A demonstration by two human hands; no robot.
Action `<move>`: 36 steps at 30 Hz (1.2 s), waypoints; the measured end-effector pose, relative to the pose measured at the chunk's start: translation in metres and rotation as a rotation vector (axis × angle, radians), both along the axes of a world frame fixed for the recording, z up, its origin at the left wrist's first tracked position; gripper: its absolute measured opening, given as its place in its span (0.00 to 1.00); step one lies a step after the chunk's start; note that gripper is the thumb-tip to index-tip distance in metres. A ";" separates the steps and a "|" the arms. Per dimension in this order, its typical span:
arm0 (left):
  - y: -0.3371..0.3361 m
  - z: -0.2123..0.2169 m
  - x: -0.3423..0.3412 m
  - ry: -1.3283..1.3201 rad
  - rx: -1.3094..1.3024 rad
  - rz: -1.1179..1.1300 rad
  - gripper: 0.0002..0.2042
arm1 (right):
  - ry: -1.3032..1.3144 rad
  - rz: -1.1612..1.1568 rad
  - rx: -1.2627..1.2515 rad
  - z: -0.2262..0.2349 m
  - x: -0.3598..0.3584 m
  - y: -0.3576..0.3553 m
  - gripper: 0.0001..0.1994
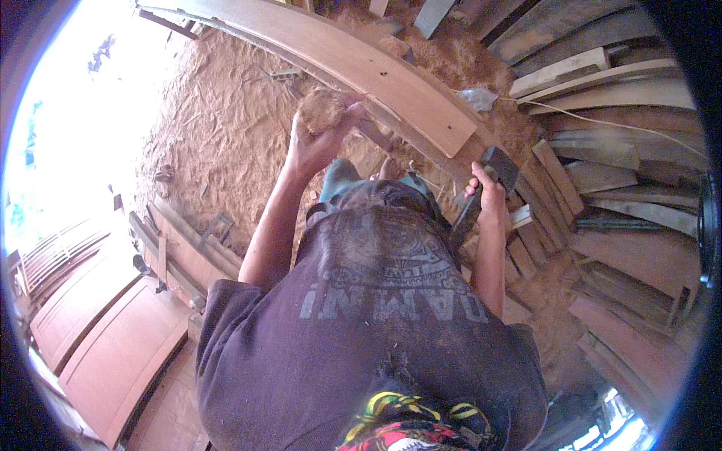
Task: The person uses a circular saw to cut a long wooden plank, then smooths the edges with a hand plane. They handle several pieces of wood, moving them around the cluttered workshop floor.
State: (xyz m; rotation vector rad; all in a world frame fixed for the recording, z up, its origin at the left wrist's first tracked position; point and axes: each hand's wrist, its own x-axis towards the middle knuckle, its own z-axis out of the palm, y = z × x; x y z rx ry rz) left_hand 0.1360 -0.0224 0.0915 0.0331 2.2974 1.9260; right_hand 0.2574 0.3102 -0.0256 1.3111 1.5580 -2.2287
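Observation:
My left hand [317, 144] is raised beside the near edge of a long reddish wooden board [361, 68], its fingers closed around a rough brown rounded lump [321, 111]. What the lump is made of cannot be told. Small dark holes show in the board's face. To the right, off the board's near end, my right hand [489, 192] grips a dark hammer [501, 170] close below its blocky head. The hammer's handle slants down past my shirt.
Brown shavings or dust cover the ground [218, 113]. Stacked planks [602, 113] line the right side, with a thin pale cord crossing them. Wooden panels [120, 361] lie at the lower left. A clear plastic bag [478, 98] rests behind the board.

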 end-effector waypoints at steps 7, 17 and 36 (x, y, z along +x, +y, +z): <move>0.001 -0.014 0.005 0.130 0.171 -0.012 0.06 | 0.002 0.020 -0.018 0.002 0.000 0.003 0.15; 0.003 -0.026 -0.003 0.166 0.208 -0.075 0.06 | 0.046 0.033 0.020 0.002 0.005 0.004 0.15; 0.002 -0.019 -0.004 0.194 0.145 -0.024 0.05 | 0.018 0.008 0.010 -0.004 0.005 0.006 0.14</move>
